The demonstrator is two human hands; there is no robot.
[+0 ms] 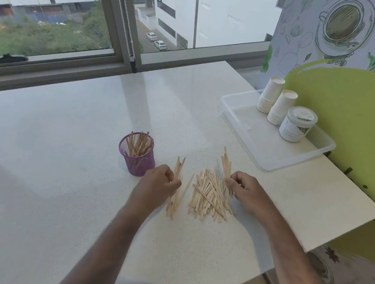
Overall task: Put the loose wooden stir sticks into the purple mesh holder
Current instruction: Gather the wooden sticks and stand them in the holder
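Wooden sticks pile (209, 197) mid-counter (holder (137, 154) just left) | left hand (158, 181) grips bundle (176, 187) | right hand (245, 188) pinches sticks (226, 163)

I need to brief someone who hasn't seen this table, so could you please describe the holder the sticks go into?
On the white table, look just beyond the left hand. The purple mesh holder stands upright there with sticks already inside, the only coloured container; the paper cups are white.

Fingertips of left hand (158, 181) hidden behind its clutched stick bundle (176, 187). Label on tub (297, 124) beyond right hand (245, 191) too blurred to read fully.
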